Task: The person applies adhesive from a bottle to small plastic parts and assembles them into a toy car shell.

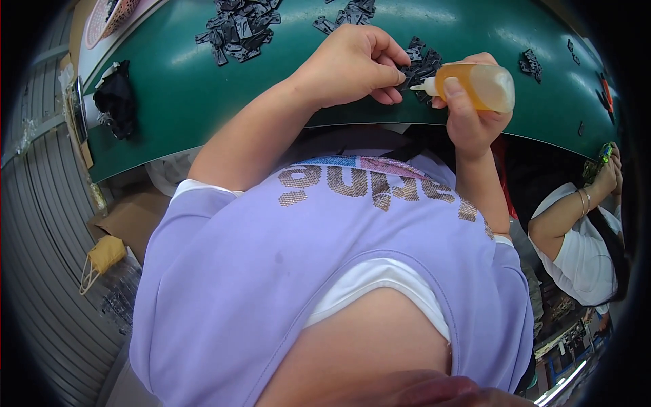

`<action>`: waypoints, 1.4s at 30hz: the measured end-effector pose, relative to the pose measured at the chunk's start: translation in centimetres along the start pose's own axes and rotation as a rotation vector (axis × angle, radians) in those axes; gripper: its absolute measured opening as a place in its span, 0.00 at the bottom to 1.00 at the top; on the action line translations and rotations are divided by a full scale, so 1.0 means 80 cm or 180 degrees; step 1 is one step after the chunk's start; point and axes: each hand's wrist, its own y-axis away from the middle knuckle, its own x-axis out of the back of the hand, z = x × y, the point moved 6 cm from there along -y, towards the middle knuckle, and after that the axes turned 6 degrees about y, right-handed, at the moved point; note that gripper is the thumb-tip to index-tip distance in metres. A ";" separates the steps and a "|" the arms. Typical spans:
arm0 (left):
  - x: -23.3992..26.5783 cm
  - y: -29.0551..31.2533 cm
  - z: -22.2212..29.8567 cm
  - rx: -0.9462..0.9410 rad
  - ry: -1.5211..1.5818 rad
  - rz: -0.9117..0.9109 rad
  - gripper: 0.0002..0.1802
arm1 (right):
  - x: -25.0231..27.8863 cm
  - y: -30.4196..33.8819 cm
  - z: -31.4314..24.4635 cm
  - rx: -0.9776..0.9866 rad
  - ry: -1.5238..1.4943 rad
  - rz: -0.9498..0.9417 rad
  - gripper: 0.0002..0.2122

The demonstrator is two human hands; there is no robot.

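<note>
My right hand (468, 115) is wrapped round a clear squeeze bottle (478, 87) of amber liquid, tilted on its side with its white nozzle pointing left. The nozzle tip lies close to the fingers of my left hand (363, 68). Those fingers are pinched together over the near part of the green table (271, 88); a small dark piece seems to be between them, but it is mostly hidden. Just behind and between both hands lies a small pile of black flat parts (422, 62).
Bigger heaps of the black parts (241, 30) lie further back, and a small cluster (531, 66) sits to the right. Orange-handled pliers (605, 93) rest at the far right. A black cloth (115, 100) and pink basket (108, 20) are left. Another person (583, 237) works at the right.
</note>
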 end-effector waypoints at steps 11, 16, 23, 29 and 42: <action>-0.009 0.006 0.017 -0.1166 -0.0324 0.0323 0.14 | 0.038 0.001 0.028 -0.0726 -0.1550 0.1167 0.09; 0.047 0.006 0.065 -0.2101 -0.2760 0.1858 0.14 | 0.038 -0.003 0.028 -0.0716 -0.1580 0.1269 0.05; 0.111 -0.014 0.084 -0.0930 -0.3135 0.1928 0.11 | 0.033 -0.004 0.026 -0.0677 -0.1551 0.1138 0.05; 0.059 0.010 0.054 -0.0779 -0.0965 0.1188 0.13 | 0.036 0.001 0.028 -0.0618 -0.1534 0.1139 0.07; -0.009 0.010 -0.005 0.0009 0.0098 0.0078 0.13 | 0.016 0.004 0.004 -0.0019 -0.0337 0.0480 0.07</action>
